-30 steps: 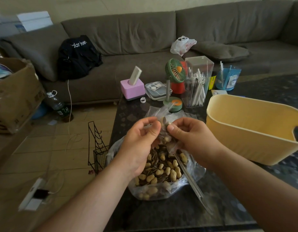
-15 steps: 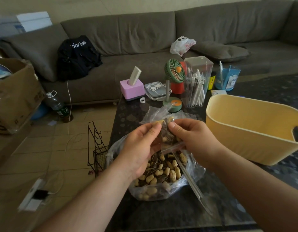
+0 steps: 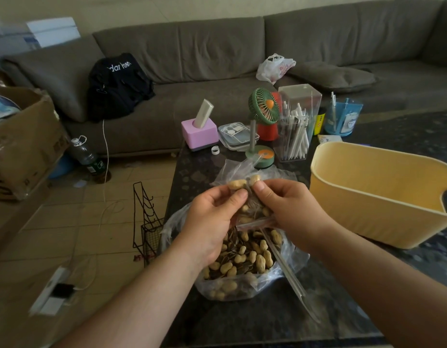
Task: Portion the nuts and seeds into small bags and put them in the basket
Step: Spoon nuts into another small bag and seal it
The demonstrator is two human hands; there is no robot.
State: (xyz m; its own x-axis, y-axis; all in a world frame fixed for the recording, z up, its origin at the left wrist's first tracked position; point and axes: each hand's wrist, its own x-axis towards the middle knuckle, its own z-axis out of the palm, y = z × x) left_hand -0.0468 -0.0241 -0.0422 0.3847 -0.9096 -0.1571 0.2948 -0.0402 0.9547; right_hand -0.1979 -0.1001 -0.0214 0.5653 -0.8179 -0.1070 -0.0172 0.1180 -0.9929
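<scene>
Between both hands' fingers (image 3: 238, 197), small bag (image 3: 252, 209), pinched, above nuts (image 3: 245, 254)

A dark speckled table (image 3: 200, 169) is seen carrying the things. A large clear bag of peanuts and seeds (image 3: 245, 267) lies near its front edge, with a yellow basket (image 3: 373, 204) to the right of it. Behind the bag are set a green fan (image 3: 264, 109), a clear pen box (image 3: 296, 126) and a pink box (image 3: 199, 131).

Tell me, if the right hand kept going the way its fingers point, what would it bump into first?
Probably the left hand. The right hand points leftward across the small bag both hands pinch, so past the bag it would likely meet the left fingertips, though depth is hard to judge.
</scene>
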